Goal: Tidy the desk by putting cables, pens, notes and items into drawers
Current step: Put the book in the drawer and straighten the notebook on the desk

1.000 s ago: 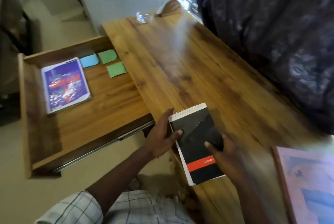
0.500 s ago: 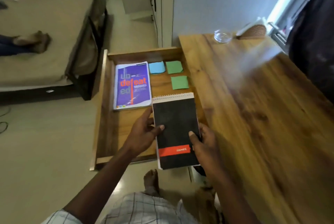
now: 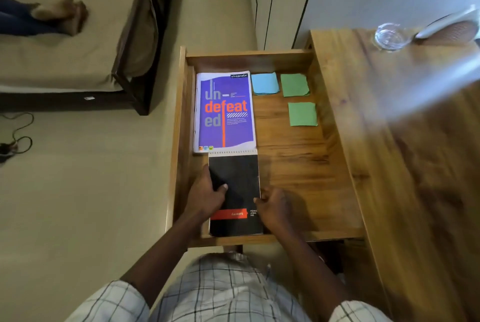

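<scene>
A black spiral pad [image 3: 237, 181] with a red band lies inside the open wooden drawer [image 3: 311, 191], just below a purple notebook [image 3: 224, 111]. My left hand [image 3: 205, 198] grips the pad's left edge, thumb across the cover. My right hand [image 3: 272, 206] holds its right edge with curled fingers. A blue sticky-note stack [image 3: 265, 83] and two green ones [image 3: 294, 85] [image 3: 302, 114] sit at the drawer's back right.
The wooden desk top [image 3: 405, 152] runs along the right, with a glass dish [image 3: 391, 36] and a woven item [image 3: 452, 30] at its far end. A bed [image 3: 67, 56] with a person's feet stands at the left. A cable [image 3: 18, 137] lies on the floor.
Both hands carried the black pad from the desk's front edge leftward over the drawer and down onto its floor below the purple notebook.
</scene>
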